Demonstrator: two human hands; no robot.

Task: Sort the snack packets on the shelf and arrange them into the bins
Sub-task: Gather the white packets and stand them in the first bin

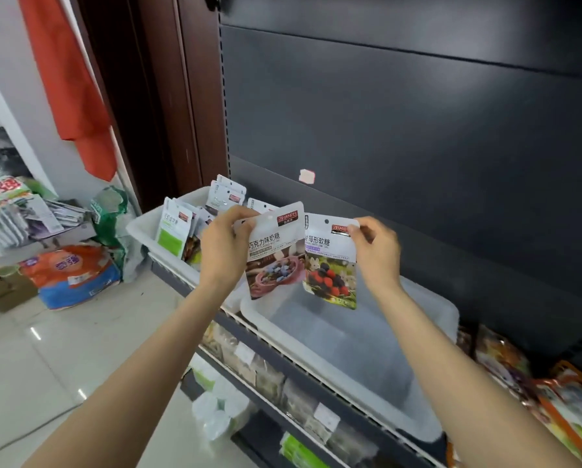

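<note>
My left hand [223, 244] pinches the top left corner of a white snack packet with a chocolate picture [274, 255]. My right hand [377, 248] pinches the top right corner of a white packet with a berry picture [330, 265]. Both packets hang upright, side by side, above a translucent white bin [428, 420] on the shelf. The part of this bin that shows holds nothing. To its left stands a second white bin [141, 231] holding several upright packets, one with a green front [172, 231].
The dark shelf back panel [417, 146] rises behind the bins. Orange snack bags [559, 400] lie on the shelf at the right. A lower shelf [282, 383] carries more packets. On the floor at the left sit an orange-blue bag [73, 275] and stacked goods.
</note>
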